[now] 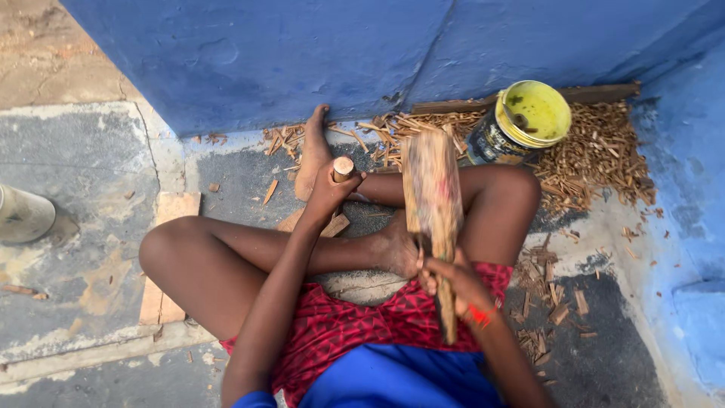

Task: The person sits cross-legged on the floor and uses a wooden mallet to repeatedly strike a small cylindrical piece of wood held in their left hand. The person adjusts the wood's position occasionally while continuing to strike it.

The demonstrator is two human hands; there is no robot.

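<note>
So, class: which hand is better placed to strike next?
Right. The right hand grips the raised wooden mallet by its handle, while the left hand is busy steadying the upright wooden peg.

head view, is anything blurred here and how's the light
Head view: the wooden mallet in the right hand is smeared by motion blur, while the round peg in the left hand and the wood chips stay fairly sharp; the light is soft, even daylight with no hard shadows; the yellow can shows no strong glare.
</note>
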